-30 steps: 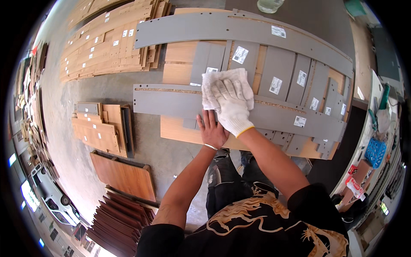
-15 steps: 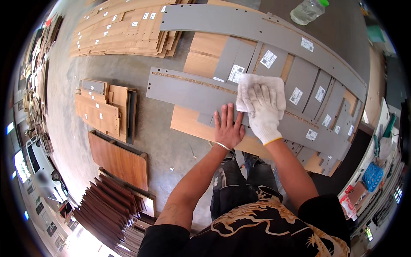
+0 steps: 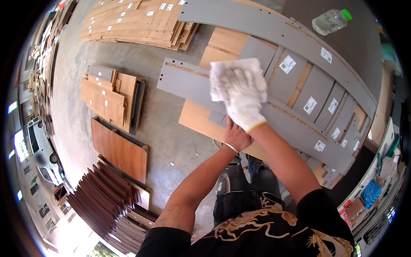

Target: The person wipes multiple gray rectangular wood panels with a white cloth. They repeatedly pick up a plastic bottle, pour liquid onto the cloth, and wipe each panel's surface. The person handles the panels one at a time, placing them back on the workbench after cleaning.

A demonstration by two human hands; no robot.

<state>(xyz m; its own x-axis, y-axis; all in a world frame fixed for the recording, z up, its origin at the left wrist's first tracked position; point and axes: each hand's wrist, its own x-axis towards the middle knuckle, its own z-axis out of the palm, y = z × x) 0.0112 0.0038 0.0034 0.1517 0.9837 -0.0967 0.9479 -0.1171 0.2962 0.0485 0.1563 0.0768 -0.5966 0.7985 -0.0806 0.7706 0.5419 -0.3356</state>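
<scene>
My right hand (image 3: 245,100), in a white knitted glove, presses a folded white cloth (image 3: 219,85) onto a long grey board (image 3: 184,81). Motion blurs the gloved fingers. A strip of bare chipboard runs along this board's length, broken by the cloth. Bare and wearing a bracelet, my left hand (image 3: 239,139) lies at the board's near edge, palm down. My right wrist crosses over it and hides part of its fingers; those that show are stretched out. Beyond, another long grey board (image 3: 257,21) lies across several shorter grey panels with white labels (image 3: 310,105).
A clear bottle with a green cap (image 3: 329,22) lies on the dark surface at the far right. Stacks of wood-coloured panels (image 3: 137,25) and a brown board (image 3: 120,147) stand on the floor to the left. A blue basket (image 3: 370,194) is at the right.
My right hand has slid the cloth leftward along the grey board, and its wrist now overlaps my left hand. The left hand stays at the near edge. The view has shifted slightly.
</scene>
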